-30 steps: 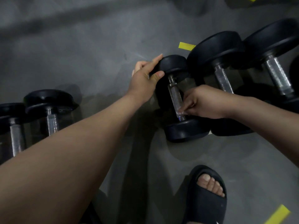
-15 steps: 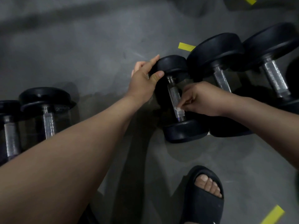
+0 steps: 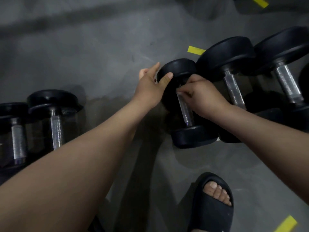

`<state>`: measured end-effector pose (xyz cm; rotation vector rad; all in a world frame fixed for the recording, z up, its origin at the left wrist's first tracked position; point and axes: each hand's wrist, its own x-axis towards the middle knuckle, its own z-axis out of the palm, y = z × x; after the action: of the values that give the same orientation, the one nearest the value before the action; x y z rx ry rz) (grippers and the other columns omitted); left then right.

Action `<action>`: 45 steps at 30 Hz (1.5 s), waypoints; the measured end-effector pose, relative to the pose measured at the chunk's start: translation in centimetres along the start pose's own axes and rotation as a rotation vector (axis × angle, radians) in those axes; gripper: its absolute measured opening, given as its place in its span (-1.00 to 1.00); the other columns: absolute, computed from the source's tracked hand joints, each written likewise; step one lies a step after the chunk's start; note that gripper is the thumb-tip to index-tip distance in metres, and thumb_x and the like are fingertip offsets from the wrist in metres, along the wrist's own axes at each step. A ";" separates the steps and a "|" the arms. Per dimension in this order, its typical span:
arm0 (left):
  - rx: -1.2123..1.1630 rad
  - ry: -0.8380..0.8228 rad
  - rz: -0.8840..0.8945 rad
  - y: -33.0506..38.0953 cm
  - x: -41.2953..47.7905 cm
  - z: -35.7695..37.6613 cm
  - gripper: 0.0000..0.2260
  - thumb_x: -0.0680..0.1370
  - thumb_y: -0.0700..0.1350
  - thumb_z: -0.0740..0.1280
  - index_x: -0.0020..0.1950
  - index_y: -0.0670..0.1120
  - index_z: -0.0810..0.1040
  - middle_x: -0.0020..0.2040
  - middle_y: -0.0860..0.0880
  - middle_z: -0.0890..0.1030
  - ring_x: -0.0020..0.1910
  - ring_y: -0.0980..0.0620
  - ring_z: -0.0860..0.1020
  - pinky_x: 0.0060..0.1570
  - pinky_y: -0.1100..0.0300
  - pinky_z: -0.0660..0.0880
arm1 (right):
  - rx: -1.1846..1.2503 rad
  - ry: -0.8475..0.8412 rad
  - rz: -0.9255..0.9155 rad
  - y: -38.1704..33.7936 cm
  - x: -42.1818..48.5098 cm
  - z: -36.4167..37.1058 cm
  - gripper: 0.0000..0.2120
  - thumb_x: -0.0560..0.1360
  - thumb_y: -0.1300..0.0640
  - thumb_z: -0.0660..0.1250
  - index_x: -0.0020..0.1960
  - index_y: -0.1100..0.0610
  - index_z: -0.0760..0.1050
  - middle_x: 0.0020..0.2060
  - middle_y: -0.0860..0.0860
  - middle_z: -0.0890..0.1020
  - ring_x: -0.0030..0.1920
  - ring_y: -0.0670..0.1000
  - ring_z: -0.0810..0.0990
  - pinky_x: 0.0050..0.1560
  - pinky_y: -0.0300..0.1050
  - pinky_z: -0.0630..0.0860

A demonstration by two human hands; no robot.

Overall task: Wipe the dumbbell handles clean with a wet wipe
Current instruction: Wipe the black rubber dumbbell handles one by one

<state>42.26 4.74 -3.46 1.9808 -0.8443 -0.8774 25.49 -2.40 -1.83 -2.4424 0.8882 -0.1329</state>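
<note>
Your right hand (image 3: 204, 96) has travelled up the handle (image 3: 186, 113). A second ago it was pinching down by the near head (image 3: 194, 136); half a second ago it was mid-shaft; now it sits at the far end, just under the far head (image 3: 177, 69). That looks like one full pass along the bar, so this handle is probably close to done, though its underside is out of sight.

**Head view**
- The dumbbell you are working on lies on the grey floor (image 3: 83, 56) at about two o'clock from the middle of the view, its shaft running from twelve to six.
- Your right fingers are curled tight and pinch a small pale scrap, which I take for the wet wipe (image 3: 179, 93), against the top of the shaft. Most of it is hidden in your hand.
- Your left hand (image 3: 150, 86) has not shifted. It steadies the far head from nine o'clock, thumb laid flat on the face and forefinger stretched along the rim. The other fingers are mostly hidden.
- Bare knurled steel now shows below your right hand, where that hand covered it before.

**Otherwise unchanged**
- Two larger dumbbells (image 3: 225, 56) lie at three o'clock of yours, the nearer one touching it.
- Two more (image 3: 51, 99) sit well apart at nine o'clock.
- Your sandal (image 3: 212, 203) rests at six o'clock.
- Yellow tape (image 3: 195, 50) lies at twelve.

Those other handles would be next, I judge.
</note>
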 end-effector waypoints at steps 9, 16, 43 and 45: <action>-0.086 0.089 -0.085 -0.7 -8.9 -0.4 -0.87 0.59 -0.18 0.36 0.13 -0.02 0.57 -0.04 0.16 0.61 -0.13 0.39 0.55 -0.11 0.55 0.40 | 0.377 -0.126 0.281 0.0 -4.3 -1.2 -0.90 0.48 0.14 0.48 -0.02 -0.01 0.67 -0.16 -0.12 0.66 -0.12 -0.11 0.63 -0.01 -0.26 0.50; -0.108 -0.137 0.090 2.8 -10.2 1.0 -0.79 0.51 -0.13 0.51 0.12 0.00 0.63 0.01 0.10 0.67 -0.01 0.28 0.62 0.00 0.46 0.47 | 0.832 0.112 0.468 -1.2 -6.9 -1.8 -0.90 0.49 0.21 0.50 -0.10 0.17 0.58 -0.24 0.11 0.68 -0.29 -0.08 0.56 -0.23 -0.21 0.49; -0.104 0.065 -0.040 -0.4 -7.2 5.2 -0.87 0.52 -0.17 0.49 0.04 -0.03 0.62 -0.08 0.16 0.65 -0.08 0.44 0.56 -0.09 0.53 0.43 | -0.040 -0.334 0.107 -1.6 -11.8 -1.0 -0.26 0.45 -0.44 0.03 0.47 -0.01 0.24 0.25 -0.06 0.39 0.30 -0.01 0.36 0.42 -0.01 0.32; -0.120 0.104 -0.061 -0.2 -6.8 5.4 -0.91 0.53 -0.15 0.48 0.02 -0.04 0.66 -0.10 0.13 0.68 -0.08 0.36 0.60 -0.08 0.49 0.45 | -0.053 -0.339 0.101 -1.7 -11.8 -1.1 -0.27 0.48 -0.43 0.04 0.48 0.00 0.22 0.27 -0.05 0.37 0.31 0.00 0.35 0.44 -0.02 0.29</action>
<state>34.34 8.15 -4.17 1.9374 -0.6601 -0.8330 16.98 5.56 1.00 -2.3644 0.8657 0.3360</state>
